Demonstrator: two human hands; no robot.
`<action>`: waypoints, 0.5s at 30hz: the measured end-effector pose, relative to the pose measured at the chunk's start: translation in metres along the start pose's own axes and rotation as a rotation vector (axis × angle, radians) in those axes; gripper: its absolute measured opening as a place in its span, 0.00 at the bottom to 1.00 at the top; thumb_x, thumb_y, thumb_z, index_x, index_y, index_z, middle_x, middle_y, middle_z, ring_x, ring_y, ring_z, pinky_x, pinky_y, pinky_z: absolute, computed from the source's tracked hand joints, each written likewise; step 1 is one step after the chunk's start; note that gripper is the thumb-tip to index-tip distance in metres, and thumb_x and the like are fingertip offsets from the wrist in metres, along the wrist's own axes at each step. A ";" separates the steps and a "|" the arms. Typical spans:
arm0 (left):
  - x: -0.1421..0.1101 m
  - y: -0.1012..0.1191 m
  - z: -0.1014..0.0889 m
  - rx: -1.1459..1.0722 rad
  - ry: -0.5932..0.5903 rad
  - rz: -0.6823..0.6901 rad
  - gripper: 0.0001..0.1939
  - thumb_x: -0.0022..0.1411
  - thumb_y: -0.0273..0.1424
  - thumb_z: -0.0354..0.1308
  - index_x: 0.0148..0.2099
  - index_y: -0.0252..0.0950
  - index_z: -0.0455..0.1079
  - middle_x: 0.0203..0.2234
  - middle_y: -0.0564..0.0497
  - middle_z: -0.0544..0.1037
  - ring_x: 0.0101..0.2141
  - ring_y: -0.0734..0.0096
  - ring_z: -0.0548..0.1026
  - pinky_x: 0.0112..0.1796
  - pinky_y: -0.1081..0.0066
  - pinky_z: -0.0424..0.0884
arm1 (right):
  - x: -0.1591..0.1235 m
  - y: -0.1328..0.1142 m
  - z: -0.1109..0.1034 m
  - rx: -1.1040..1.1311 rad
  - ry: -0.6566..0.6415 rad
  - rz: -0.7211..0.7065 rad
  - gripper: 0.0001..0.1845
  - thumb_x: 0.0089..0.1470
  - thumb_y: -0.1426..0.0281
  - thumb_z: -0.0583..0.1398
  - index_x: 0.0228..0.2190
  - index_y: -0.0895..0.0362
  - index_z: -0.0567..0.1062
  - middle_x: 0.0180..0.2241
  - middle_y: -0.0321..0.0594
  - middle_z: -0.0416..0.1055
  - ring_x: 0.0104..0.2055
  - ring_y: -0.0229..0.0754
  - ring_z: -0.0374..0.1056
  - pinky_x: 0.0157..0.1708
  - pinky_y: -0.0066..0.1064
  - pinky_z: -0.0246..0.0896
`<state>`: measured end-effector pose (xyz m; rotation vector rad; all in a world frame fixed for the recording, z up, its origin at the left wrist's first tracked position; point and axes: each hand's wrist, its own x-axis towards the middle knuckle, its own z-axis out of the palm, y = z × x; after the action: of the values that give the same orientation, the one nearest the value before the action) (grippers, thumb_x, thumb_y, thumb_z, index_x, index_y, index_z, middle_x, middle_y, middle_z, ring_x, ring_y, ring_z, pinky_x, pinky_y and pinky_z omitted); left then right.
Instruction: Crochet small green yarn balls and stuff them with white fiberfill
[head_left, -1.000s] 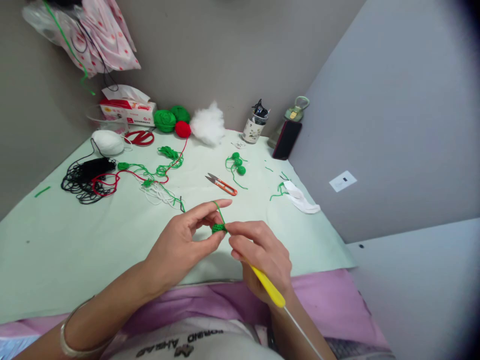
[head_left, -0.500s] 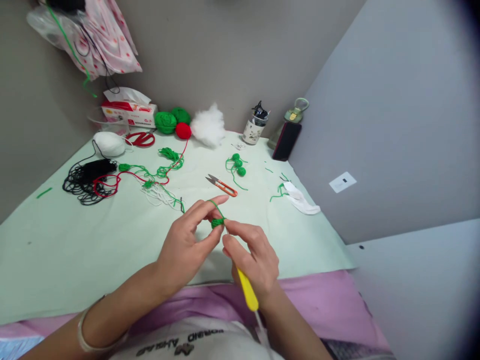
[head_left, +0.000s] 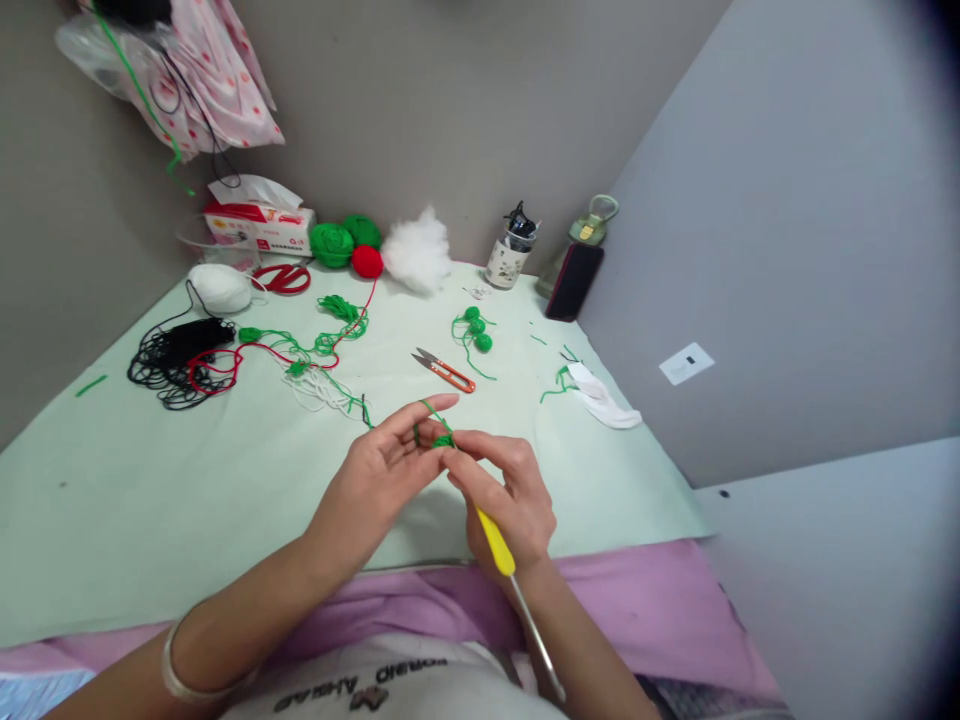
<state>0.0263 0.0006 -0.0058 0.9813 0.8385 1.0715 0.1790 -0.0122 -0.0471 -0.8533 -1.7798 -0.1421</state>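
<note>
The small green crocheted yarn piece (head_left: 442,441) sits pinched in the fingers of the left hand (head_left: 379,468), at ten o'clock from the right hand (head_left: 514,497), whose closed fingers grip the slim yellow-handled metal crochet hook (head_left: 495,540), its long axis running eleven to five o'clock

Beyond the hands (head_left: 371,478), snips (head_left: 454,377) lie on the table (head_left: 187,510), left of the phone (head_left: 574,282).

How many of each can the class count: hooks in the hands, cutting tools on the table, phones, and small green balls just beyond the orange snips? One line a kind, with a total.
Hook, in the right hand: 1
Cutting tools, red scissors and orange snips: 2
Phone: 1
Small green balls: 3
Total: 7
</note>
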 end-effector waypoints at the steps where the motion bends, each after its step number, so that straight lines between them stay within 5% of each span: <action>1: 0.000 0.001 -0.001 -0.041 -0.010 -0.014 0.22 0.63 0.34 0.66 0.59 0.43 0.75 0.37 0.54 0.73 0.41 0.71 0.72 0.46 0.74 0.69 | -0.001 0.001 -0.001 0.008 0.003 0.002 0.26 0.60 0.80 0.62 0.55 0.45 0.76 0.47 0.45 0.78 0.45 0.46 0.76 0.40 0.38 0.77; 8: 0.001 0.008 -0.008 -0.266 -0.156 -0.240 0.27 0.58 0.33 0.71 0.60 0.45 0.75 0.36 0.53 0.75 0.39 0.73 0.71 0.44 0.74 0.67 | 0.005 0.003 -0.012 0.161 -0.027 0.008 0.25 0.62 0.80 0.60 0.56 0.46 0.76 0.46 0.44 0.78 0.45 0.45 0.77 0.39 0.37 0.78; 15: 0.003 0.008 -0.015 -0.079 -0.103 -0.099 0.26 0.58 0.32 0.71 0.59 0.46 0.76 0.34 0.54 0.72 0.37 0.73 0.69 0.43 0.73 0.66 | 0.020 -0.001 -0.020 0.437 -0.024 0.229 0.16 0.64 0.77 0.59 0.47 0.49 0.80 0.41 0.42 0.82 0.42 0.45 0.79 0.39 0.39 0.77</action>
<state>0.0109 0.0086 -0.0041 0.9114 0.7475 0.9549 0.1913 -0.0130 -0.0220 -0.7317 -1.6349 0.3949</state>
